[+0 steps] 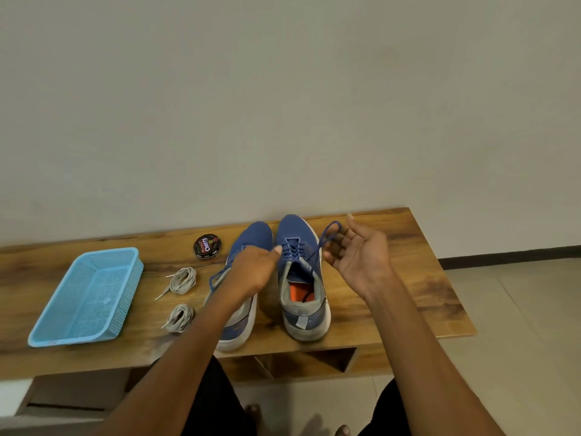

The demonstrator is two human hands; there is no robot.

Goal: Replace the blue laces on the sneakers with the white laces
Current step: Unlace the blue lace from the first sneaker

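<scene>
Blue lace (pixel 317 253) looped over my right hand's (pixel 355 250) curled fingers, unlacing the right sneaker (pixel 301 278); left hand (pixel 254 269) steadied the eyelets, fingers loosely bent; next, pull free.

Setting: room in a home, most likely.
Low wooden bench (pixel 408 278) with an open shelf under it, set against a plain pale wall (pixel 283 89); pale tiled floor (pixel 518 325) with dark skirting along the wall. On the bench: a tin of shoe polish (pixel 207 246), a light-blue plastic basket (pixel 85 297), a pair of worn sneakers (pixel 301 278). Person sits barefoot.
</scene>
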